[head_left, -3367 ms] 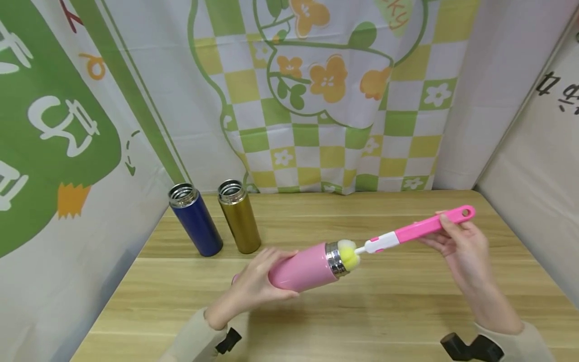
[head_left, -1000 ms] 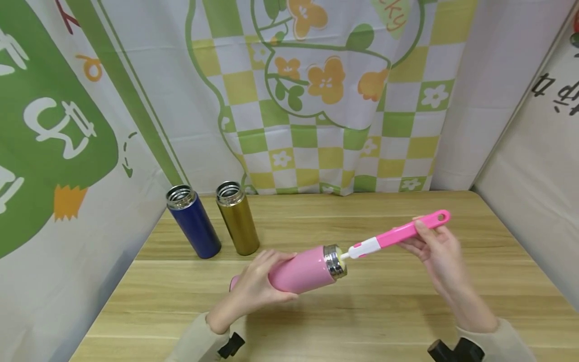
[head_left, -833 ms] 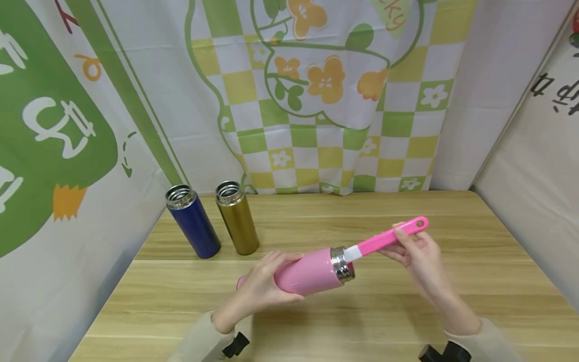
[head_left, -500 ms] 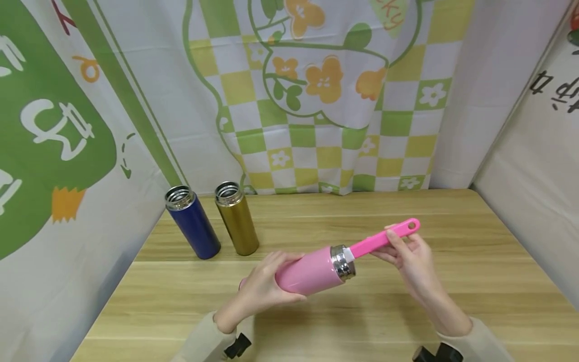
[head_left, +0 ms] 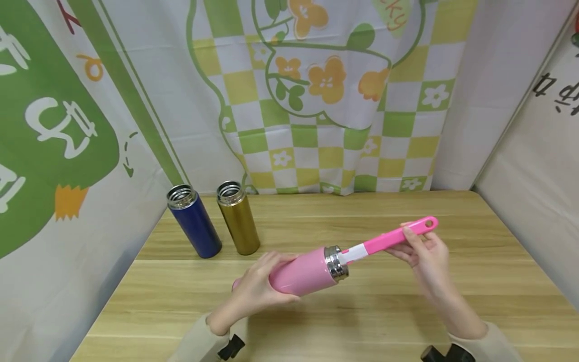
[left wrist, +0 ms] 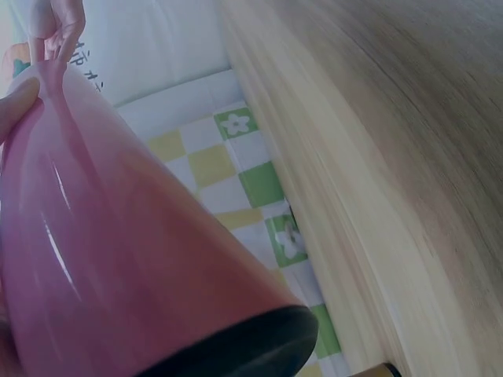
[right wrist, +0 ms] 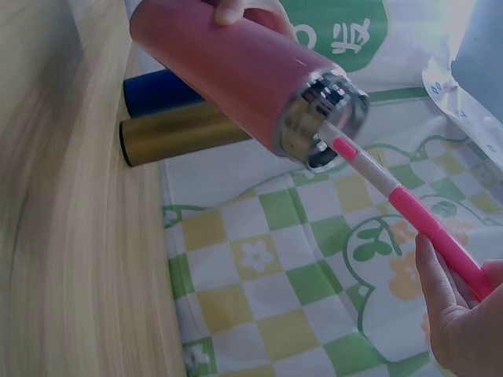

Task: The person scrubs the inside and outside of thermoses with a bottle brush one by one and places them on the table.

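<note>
My left hand (head_left: 260,286) grips a pink thermos bottle (head_left: 304,272) around its body, tilted with its steel mouth toward the right. In the left wrist view the dark base of the pink bottle (left wrist: 118,236) faces the camera. My right hand (head_left: 427,256) pinches the pink handle of a bottle brush (head_left: 391,239) between thumb and fingers. The brush's white neck enters the bottle's mouth, and its sponge head is hidden inside. From the right wrist view, the white and pink shaft of the brush (right wrist: 373,171) leads into the steel rim.
A blue bottle (head_left: 196,223) and a gold bottle (head_left: 239,221) stand lidless at the back left of the wooden table (head_left: 407,301). Behind the table hangs a checked, flower-printed curtain (head_left: 325,146). Printed cloth also covers both sides.
The yellow-and-white sponge head, visible at the mouth earlier, has gone inside the bottle. The brush went deep, then came partway back out toward the right. The pink bottle shifted slightly left.
</note>
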{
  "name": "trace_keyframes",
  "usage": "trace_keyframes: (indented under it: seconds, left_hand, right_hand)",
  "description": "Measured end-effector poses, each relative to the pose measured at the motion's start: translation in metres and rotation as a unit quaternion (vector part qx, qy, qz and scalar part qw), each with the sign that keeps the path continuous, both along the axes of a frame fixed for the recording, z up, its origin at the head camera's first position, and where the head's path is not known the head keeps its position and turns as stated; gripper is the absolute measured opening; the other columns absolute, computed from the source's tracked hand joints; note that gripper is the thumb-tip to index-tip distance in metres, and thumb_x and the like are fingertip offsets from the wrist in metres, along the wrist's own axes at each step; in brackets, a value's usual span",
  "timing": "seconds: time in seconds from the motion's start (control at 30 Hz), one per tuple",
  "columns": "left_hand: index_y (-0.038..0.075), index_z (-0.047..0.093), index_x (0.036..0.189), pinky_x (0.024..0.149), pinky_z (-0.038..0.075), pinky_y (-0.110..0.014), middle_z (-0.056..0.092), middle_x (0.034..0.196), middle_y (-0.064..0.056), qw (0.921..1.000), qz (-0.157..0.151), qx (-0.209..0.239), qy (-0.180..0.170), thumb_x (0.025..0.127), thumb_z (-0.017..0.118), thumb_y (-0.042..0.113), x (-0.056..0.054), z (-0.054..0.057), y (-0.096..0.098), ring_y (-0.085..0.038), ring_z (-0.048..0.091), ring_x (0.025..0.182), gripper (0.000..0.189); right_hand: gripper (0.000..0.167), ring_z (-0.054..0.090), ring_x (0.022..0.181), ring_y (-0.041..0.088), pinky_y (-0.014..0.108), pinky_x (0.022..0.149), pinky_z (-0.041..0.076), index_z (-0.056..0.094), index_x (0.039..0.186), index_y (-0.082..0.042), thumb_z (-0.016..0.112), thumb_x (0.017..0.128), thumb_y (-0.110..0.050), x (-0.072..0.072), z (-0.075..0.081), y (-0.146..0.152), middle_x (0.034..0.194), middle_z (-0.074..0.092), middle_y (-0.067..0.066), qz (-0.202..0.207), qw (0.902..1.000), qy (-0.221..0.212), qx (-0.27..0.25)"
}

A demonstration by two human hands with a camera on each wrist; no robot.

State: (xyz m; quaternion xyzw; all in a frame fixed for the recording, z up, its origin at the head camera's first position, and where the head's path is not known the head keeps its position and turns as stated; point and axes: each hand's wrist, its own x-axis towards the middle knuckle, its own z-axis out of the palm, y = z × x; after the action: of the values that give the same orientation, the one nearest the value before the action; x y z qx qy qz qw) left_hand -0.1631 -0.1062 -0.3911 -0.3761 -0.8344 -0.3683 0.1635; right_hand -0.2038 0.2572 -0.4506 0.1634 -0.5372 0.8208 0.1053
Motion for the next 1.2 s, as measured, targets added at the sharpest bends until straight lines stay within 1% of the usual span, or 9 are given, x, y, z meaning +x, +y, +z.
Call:
trace_keyframes:
  seconds: [0.07,0.17,0.3,0.33,0.4,0.43,0.53,0.6,1.2]
  left_hand:
    - [0.012,0.055,0.115,0.077,0.047,-0.033,0.057,0.107,0.001,1.0000,-0.001,0.001,0.004,0.051,0.084,0.028,0.000,0.000,-0.001,-0.014,0.052,0.095,0.072]
    - [0.012,0.055,0.115,0.078,0.047,-0.033,0.057,0.107,0.001,1.0000,-0.005,0.002,0.007,0.051,0.084,0.028,0.000,0.000,-0.003,-0.014,0.052,0.095,0.073]
    - [0.009,0.055,0.115,0.078,0.047,-0.032,0.057,0.107,0.001,0.9999,-0.009,-0.003,0.011,0.052,0.083,0.029,0.000,0.000,-0.004,-0.013,0.052,0.094,0.072]
    - [0.009,0.055,0.115,0.078,0.047,-0.031,0.057,0.107,0.001,0.9999,-0.010,-0.004,0.011,0.053,0.083,0.030,0.001,0.001,-0.004,-0.012,0.052,0.094,0.071]
    - [0.009,0.055,0.115,0.077,0.047,-0.030,0.057,0.107,0.001,0.9998,-0.012,-0.007,0.013,0.054,0.082,0.031,0.001,0.001,-0.005,-0.012,0.052,0.094,0.070]
    - [0.009,0.055,0.115,0.077,0.047,-0.030,0.057,0.107,0.001,0.9998,-0.013,-0.008,0.013,0.054,0.082,0.031,0.001,0.001,-0.005,-0.011,0.051,0.094,0.070]
    - [0.011,0.054,0.115,0.077,0.047,-0.030,0.057,0.108,0.002,0.9998,-0.016,-0.009,0.011,0.055,0.082,0.032,0.002,0.002,-0.006,-0.011,0.051,0.094,0.070]
    - [0.011,0.054,0.115,0.078,0.047,-0.030,0.056,0.108,0.002,0.9998,-0.017,-0.009,0.008,0.055,0.082,0.031,0.002,0.003,-0.006,-0.011,0.051,0.094,0.070]
    - [0.010,0.055,0.114,0.078,0.047,-0.031,0.056,0.108,0.001,0.9994,-0.013,-0.023,0.021,0.054,0.082,0.031,0.005,0.005,-0.013,-0.012,0.050,0.095,0.069]
  right_hand:
    - [0.029,0.056,0.094,0.043,0.049,0.078,0.044,0.042,0.116,0.008,0.045,0.092,-0.008,0.009,0.017,-0.005,0.102,0.057,0.028,-0.003,1.0000,-0.003,-0.005]
    - [0.027,0.060,0.089,0.036,0.044,0.077,0.046,0.045,0.109,0.008,0.048,0.091,-0.011,0.034,0.059,-0.025,0.095,0.061,0.023,-0.011,0.9998,-0.015,-0.010]
    - [0.023,0.063,0.087,0.027,0.038,0.078,0.047,0.049,0.105,0.004,0.049,0.090,-0.013,0.041,0.071,-0.028,0.093,0.064,0.018,-0.002,0.9996,-0.016,-0.024]
    - [0.022,0.062,0.088,0.030,0.039,0.077,0.047,0.048,0.107,0.006,0.045,0.092,-0.009,0.035,0.062,-0.020,0.094,0.063,0.020,0.010,0.9995,-0.004,-0.030]
    - [0.020,0.062,0.087,0.030,0.039,0.077,0.048,0.049,0.106,0.005,0.043,0.092,-0.008,0.035,0.064,-0.018,0.094,0.063,0.020,0.010,0.9993,-0.004,-0.036]
    - [0.018,0.063,0.085,0.029,0.039,0.075,0.048,0.049,0.105,0.005,0.042,0.092,-0.006,0.045,0.081,-0.024,0.091,0.064,0.019,-0.011,0.9996,-0.016,-0.019]
    - [0.017,0.064,0.083,0.028,0.037,0.073,0.049,0.052,0.102,0.002,0.039,0.093,-0.002,0.049,0.091,-0.027,0.089,0.065,0.018,-0.005,0.9992,-0.011,-0.038]
    - [0.014,0.064,0.081,0.024,0.034,0.073,0.049,0.053,0.098,-0.001,0.041,0.092,-0.004,0.059,0.108,-0.035,0.087,0.066,0.015,-0.012,0.9989,-0.021,-0.039]
    - [0.016,0.064,0.081,0.025,0.033,0.072,0.049,0.054,0.100,0.003,0.041,0.092,-0.002,0.064,0.115,-0.014,0.088,0.065,0.017,-0.001,0.9979,-0.016,-0.062]
